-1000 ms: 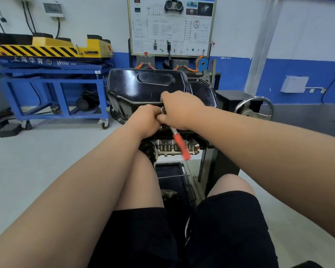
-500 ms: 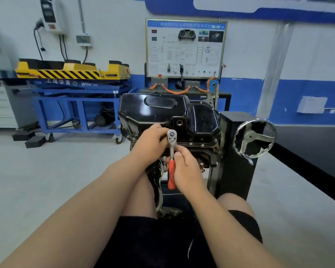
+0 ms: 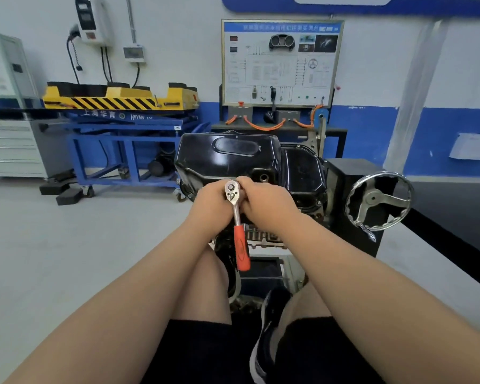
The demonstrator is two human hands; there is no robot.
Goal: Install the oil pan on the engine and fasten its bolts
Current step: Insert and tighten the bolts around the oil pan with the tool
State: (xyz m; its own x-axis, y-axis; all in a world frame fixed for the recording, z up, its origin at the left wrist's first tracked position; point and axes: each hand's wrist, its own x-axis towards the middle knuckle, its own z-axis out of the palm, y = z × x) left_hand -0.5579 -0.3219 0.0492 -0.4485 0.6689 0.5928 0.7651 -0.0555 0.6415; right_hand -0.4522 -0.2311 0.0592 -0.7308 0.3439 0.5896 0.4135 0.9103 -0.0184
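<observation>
The right hand point(image 3: 263, 202) was moved up beside the left hand point(image 3: 211, 203), both clasped round the orange-handled chrome ratchet point(image 3: 236, 217). Tilted, it could be slipped off a bolt on the glossy black oil pan point(image 3: 227, 159).

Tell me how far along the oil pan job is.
The oil pan sits on the engine already. In hand: left hand and right hand grip the ratchet at its head at the pan's near side, red handle hanging free, likely working one bolt. Left: how many bolts remain cannot be told; the hands hide that edge.
</observation>
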